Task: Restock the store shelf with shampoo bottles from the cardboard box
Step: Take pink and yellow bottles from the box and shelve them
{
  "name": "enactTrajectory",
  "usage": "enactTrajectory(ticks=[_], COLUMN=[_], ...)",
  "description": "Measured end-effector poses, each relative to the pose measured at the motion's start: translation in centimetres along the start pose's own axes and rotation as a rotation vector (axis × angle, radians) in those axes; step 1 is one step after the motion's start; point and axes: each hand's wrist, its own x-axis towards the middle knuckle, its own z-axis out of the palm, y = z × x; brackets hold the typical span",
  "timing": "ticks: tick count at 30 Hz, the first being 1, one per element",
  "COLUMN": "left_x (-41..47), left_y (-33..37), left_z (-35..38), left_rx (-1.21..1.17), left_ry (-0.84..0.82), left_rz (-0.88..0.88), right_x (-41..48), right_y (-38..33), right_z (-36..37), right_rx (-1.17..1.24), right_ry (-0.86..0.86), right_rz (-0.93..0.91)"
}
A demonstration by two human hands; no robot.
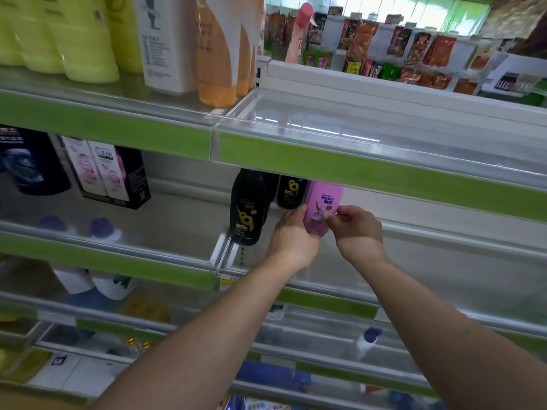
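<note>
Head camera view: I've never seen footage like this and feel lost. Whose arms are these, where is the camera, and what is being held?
There is no machine here. The camera sits on a person's head and looks forward and down, so the two bare arms reaching in from the bottom are that person's own. In front is a store shelf unit with green strips and clear front rails. The left hand wraps the left side of a purple shampoo bottle, and the right hand pinches its lower front. The bottle is held upright at the middle shelf, just right of black bottles with sunflower labels. Further left on that shelf stands a boxed twin pack. Yellow-green bottles stand on the shelf above.
</note>
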Motion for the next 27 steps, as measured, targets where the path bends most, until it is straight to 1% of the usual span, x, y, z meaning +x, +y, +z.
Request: enactTrajectory(ticks=[7, 13, 16, 20, 24, 27], left_x=[0.0, -0.5, -1.1, -2.2, -3.6, -5.1], left_y=[0.1, 0.3, 0.6, 0.9, 1.9, 3.3], left_z=[-0.1, 0.0, -0.1, 0.3, 1.2, 2.4], left_rx=[-0.048, 0.003, 0.04, 0.005, 0.054, 0.046], left_ry=[-0.02, -0.012, 0.015, 0.028, 0.024, 0.047], left_rz=[-0.011, -0.029, -0.055, -0.059, -0.065, -0.047], right_x=[-0.1, -0.3, -1.0, -2.1, -3.1, -4.2], right_y=[-0.2, 0.0, 0.3, 1.3, 2.1, 3.0], right_z=[0.0, -0.3, -0.8, -2.1, -4.3, -6.3], right_rx=[0.01, -0.044, -0.021, 0.036, -0.008, -0.01], right_ry=[0.003, -0.046, -0.066, -0.071, -0.09, -0.095], right_rz=[-0.009, 0.007, 0.044, 0.079, 0.063, 0.04])
